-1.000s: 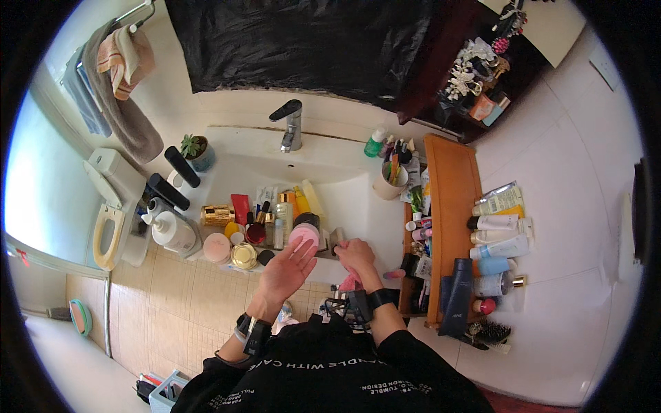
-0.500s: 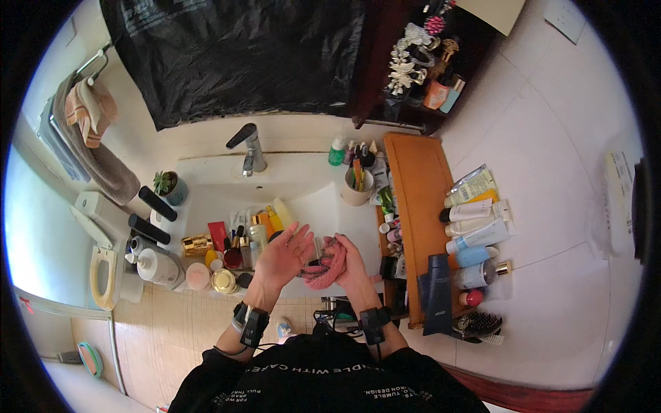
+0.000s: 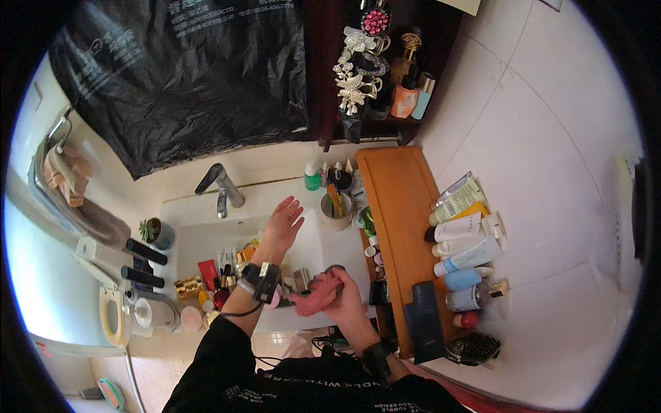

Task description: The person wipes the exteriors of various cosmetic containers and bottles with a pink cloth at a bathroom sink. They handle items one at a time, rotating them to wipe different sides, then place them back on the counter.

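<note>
Above the far right part of the white sink (image 3: pixel 313 234), my left hand (image 3: pixel 284 224) stretches out flat with its fingers extended and nothing in it. It is nearest to a cup (image 3: pixel 336 215) that holds brushes and sticks. My right hand (image 3: pixel 350 299) is closed round a fuzzy pink and grey cloth band (image 3: pixel 317 296), bunched up over the sink's front part. Left of the band, partly behind my left forearm, cosmetics lie in the sink: a red tube (image 3: pixel 208 274), a gold container (image 3: pixel 189 286) and several bottles.
A chrome tap (image 3: pixel 222 189) rises behind the sink, and a potted succulent (image 3: pixel 156 233) stands at the left. An orange-brown wooden cabinet (image 3: pixel 392 227) is at the right, with several tubes (image 3: pixel 458 230) beside it. A dark shelf (image 3: pixel 406 131) holds hair clips and bottles.
My left hand has moved up and away from the band, toward the cup. My right hand keeps the band, now more bunched. The view has shifted and turned.
</note>
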`<state>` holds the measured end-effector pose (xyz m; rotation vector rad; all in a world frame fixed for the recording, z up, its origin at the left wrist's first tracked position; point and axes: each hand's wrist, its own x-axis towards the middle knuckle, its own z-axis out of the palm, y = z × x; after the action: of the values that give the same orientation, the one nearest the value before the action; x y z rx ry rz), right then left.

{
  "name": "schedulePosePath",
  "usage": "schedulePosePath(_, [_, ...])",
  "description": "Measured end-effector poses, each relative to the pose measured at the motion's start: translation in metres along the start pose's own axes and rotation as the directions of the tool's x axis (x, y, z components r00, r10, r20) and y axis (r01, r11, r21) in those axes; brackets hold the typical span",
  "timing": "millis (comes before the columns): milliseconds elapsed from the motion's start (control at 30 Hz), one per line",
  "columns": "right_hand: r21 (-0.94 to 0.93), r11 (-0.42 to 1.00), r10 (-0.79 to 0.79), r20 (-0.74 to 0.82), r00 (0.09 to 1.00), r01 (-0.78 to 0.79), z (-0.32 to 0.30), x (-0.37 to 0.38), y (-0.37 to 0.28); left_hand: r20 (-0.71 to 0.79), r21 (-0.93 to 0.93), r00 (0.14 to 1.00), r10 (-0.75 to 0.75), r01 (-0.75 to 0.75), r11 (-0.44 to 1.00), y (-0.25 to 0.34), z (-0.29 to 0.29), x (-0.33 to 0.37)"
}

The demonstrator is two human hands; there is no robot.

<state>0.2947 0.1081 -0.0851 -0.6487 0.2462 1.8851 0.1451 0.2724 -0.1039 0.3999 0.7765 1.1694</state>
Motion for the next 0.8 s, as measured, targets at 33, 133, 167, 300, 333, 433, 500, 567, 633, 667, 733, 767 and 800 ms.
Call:
schedulePosePath(33, [0.025,1.000,0.012,-0.069,0.998,-0.010,-0.001,0.000,0.001,-0.008,0.031,1.000,-0.003,0.004,1.000,0.000,-0.001,0.015])
schedulePosePath(133, [0.022,1.000,-0.018,-0.162,0.987,0.022,-0.003,0.002,-0.001,-0.025,0.139,1.000,-0.014,0.018,0.990,-0.002,0.000,0.056])
schedulePosePath(167, [0.030,0.999,-0.025,-0.104,0.994,0.028,-0.003,0.003,-0.003,-0.020,0.202,0.999,0.029,-0.024,0.979,-0.003,0.003,0.068])
schedulePosePath(300, [-0.031,0.989,-0.147,-0.066,0.987,0.146,-0.003,0.008,-0.010,-0.077,0.362,0.988,0.135,-0.099,0.927,-0.009,0.013,0.107])
schedulePosePath(333, [-0.008,0.990,-0.139,-0.076,0.987,0.139,-0.003,0.010,-0.012,-0.084,0.389,0.985,0.150,-0.106,0.915,-0.010,0.015,0.115])
schedulePosePath(433, [0.092,0.989,-0.115,-0.021,0.993,0.116,-0.006,0.011,-0.012,-0.088,0.459,0.977,0.194,-0.133,0.879,-0.014,0.016,0.133])
schedulePosePath(500, [0.071,0.988,-0.131,-0.061,0.989,0.136,-0.009,0.012,-0.011,0.020,0.400,0.978,0.207,-0.198,0.895,-0.019,0.014,0.140])
schedulePosePath(567, [0.055,0.988,-0.139,-0.101,0.985,0.145,-0.014,0.012,-0.011,0.007,0.449,0.967,0.253,-0.229,0.864,-0.027,0.010,0.144])
schedulePosePath(633, [0.050,0.989,-0.131,-0.144,0.981,0.140,-0.016,0.012,-0.011,-0.003,0.516,0.964,0.265,-0.225,0.826,-0.034,0.004,0.146])
schedulePosePath(667, [0.052,0.990,-0.122,-0.180,0.976,0.133,-0.017,0.012,-0.011,-0.015,0.558,0.960,0.280,-0.224,0.799,-0.038,0.001,0.147])
schedulePosePath(733, [0.047,0.991,-0.121,-0.134,0.984,0.128,-0.017,0.012,-0.010,0.031,0.589,0.912,0.409,-0.347,0.729,-0.044,-0.004,0.148])
schedulePosePath(767, [0.044,0.991,-0.117,-0.117,0.986,0.123,-0.016,0.012,-0.009,0.011,0.604,0.907,0.421,-0.342,0.720,-0.045,-0.007,0.147])
schedulePosePath(800, [0.012,0.993,-0.114,-0.152,0.982,0.117,-0.015,0.012,-0.008,0.023,0.551,0.904,0.427,-0.367,0.749,-0.046,-0.009,0.145])
